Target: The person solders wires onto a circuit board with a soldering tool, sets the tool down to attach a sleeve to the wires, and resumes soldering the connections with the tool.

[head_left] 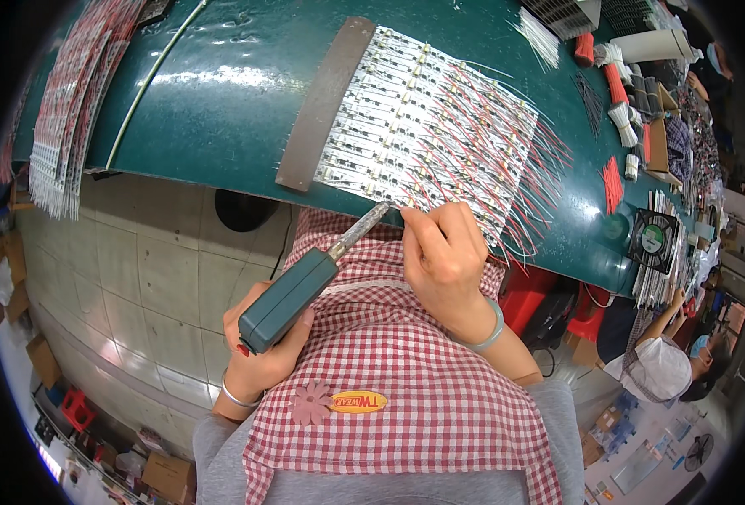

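Observation:
My left hand (273, 347) is wrapped round a green soldering gun (291, 296) with a metal barrel. Its pale, crusted tip reaches the near edge of a panel of small white circuit boards (381, 109). Beside that tip my right hand (446, 252) is closed in a pinch at the panel's edge; what its fingertips hold is hidden. Many thin red and white wires (528, 177) trail off the panel's right side. A long brown bar (326, 105) lies along the panel's left edge.
The panel rests on a green tabletop (221, 109). Wired strips (78, 101) overhang at the far left, near a pale cable (149, 80). Bundled wires (615, 84), a small black fan (652, 240) and boxes crowd the right. Another person (654, 366) sits at the right.

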A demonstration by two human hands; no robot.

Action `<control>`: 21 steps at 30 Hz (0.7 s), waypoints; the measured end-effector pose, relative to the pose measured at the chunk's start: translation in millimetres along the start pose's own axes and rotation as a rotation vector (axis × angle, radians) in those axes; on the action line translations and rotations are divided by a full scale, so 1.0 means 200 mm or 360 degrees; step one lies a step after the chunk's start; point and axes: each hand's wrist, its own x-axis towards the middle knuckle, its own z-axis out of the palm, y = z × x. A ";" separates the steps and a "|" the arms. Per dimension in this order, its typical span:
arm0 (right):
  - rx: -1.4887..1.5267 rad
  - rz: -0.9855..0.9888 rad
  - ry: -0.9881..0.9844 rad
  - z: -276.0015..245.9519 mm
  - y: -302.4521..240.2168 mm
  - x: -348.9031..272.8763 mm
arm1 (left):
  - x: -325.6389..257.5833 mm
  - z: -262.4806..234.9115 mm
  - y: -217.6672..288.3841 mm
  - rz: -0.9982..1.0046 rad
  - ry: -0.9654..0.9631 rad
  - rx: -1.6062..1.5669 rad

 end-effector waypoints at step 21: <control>-0.0053 -0.0024 -0.0025 -0.10 -0.01 0.09 | 0.60 -0.34 0.05 -0.0083 0.0327 -0.1019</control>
